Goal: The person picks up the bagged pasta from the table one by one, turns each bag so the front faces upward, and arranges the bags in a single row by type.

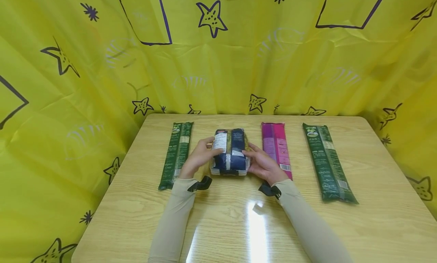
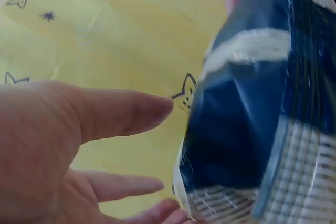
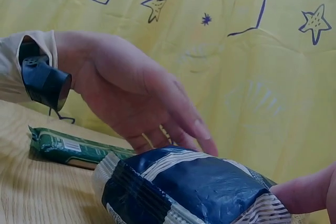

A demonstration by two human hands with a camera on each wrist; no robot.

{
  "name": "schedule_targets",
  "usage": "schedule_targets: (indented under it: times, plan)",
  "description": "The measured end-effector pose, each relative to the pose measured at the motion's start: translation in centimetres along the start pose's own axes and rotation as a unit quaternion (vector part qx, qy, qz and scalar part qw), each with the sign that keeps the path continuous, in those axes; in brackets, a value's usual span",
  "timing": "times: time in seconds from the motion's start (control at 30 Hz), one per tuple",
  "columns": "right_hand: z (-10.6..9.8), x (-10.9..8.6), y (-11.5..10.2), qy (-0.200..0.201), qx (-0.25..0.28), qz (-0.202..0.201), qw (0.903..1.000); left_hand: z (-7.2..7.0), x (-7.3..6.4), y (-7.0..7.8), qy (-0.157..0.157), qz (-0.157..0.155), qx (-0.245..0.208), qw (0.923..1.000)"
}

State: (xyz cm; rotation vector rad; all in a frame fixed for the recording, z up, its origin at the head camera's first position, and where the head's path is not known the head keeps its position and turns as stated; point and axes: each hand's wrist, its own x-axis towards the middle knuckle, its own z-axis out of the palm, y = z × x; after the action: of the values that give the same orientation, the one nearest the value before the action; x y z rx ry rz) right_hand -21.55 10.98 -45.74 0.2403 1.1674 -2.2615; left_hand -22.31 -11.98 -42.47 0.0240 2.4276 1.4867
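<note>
A plump dark blue food bag [image 1: 235, 151] with a white label and see-through sides showing yellowish contents is between both hands over the middle of the table. My right hand [image 1: 264, 165] grips its right side, thumb [image 3: 310, 192] lying on the wrapper. On the other side is my left hand [image 1: 199, 157], its thumb and fingers spread and fairly straight. In the left wrist view its thumb [image 2: 131, 113] stands a little apart from the blue wrapper, while lower fingertips reach the bag's edge. The bag's underside is hidden.
A long green packet [image 1: 175, 157] lies left of the hands. A pink and purple packet [image 1: 275, 145] lies just right of the right hand, and another green packet [image 1: 327, 160] farther right. The wooden table [image 1: 129, 217] meets a yellow patterned curtain [image 1: 225, 73] behind.
</note>
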Motion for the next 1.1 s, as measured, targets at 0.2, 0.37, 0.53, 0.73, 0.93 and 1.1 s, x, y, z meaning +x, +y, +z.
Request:
schedule_targets:
  times: [0.2,0.37,0.53,0.73,0.93,1.1]
  plan:
    - [0.1,-0.2,-0.1,0.004,-0.007,-0.001,1.0000,0.3,-0.3,0.5,0.006,0.018,0.021,0.9996]
    - [0.3,-0.3,-0.2,0.007,-0.027,-0.004,0.9996,0.5,-0.4,0.6,0.002,0.029,0.035,0.9989]
    - [0.6,-0.7,-0.4,0.012,-0.051,-0.017,0.9985,0.6,-0.4,0.7,-0.010,0.034,0.045,0.9984]
    - [0.7,-0.9,-0.7,0.022,-0.061,-0.020,0.9977,0.9,-0.5,0.9,-0.019,0.036,0.047,0.9981]
    - [0.6,-1.1,-1.0,0.029,-0.076,-0.026,0.9964,1.2,-0.5,1.0,-0.026,0.043,0.042,0.9979]
    - [0.6,-1.4,-1.4,0.027,-0.075,-0.030,0.9964,1.5,-0.4,1.1,-0.027,0.041,0.039,0.9980]
